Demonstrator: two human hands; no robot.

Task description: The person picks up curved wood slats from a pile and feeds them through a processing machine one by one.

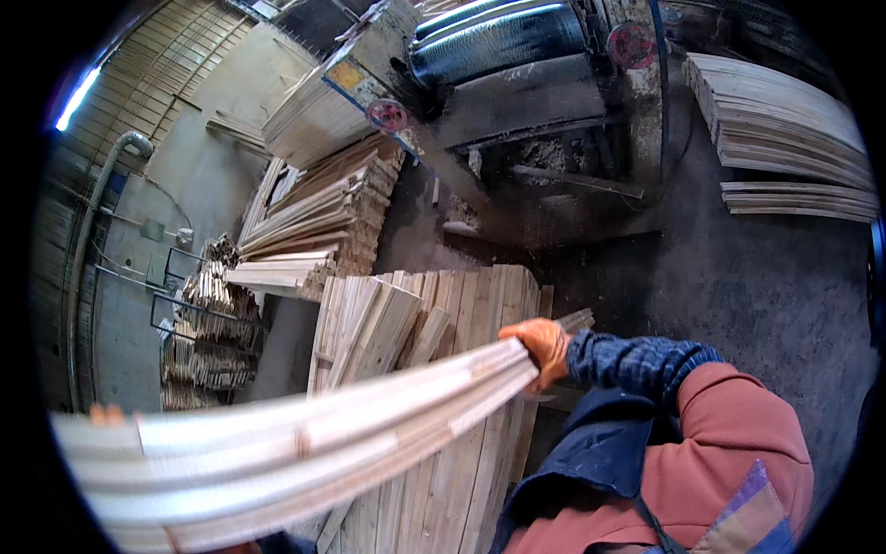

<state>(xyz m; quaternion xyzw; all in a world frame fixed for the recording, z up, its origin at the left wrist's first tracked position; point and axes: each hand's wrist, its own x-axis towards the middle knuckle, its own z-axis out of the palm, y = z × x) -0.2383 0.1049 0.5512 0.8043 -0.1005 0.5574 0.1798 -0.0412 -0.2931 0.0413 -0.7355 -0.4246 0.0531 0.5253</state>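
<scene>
A bundle of several long, pale wooden boards (369, 429) slants across the front of the view, blurred toward its left part. My right hand (546, 352), in an orange glove, is closed around the bundle's right end. At the far left, orange fingertips of my left hand (108, 415) curl over the bundle's far edge; the boards hide the rest of that hand. Under the bundle lies a stack of planks (471, 309). On that stack rest some short, loose wooden pieces (392, 319), tilted at an angle.
Beyond the planks stands a large machine with a dark roller (503, 46) and red handwheels (387, 114). Piled lumber (318, 217) is at the left, with a rack of thin sticks (212, 323) beside it. More boards (784, 120) are stacked at the far right on the dark floor (757, 277).
</scene>
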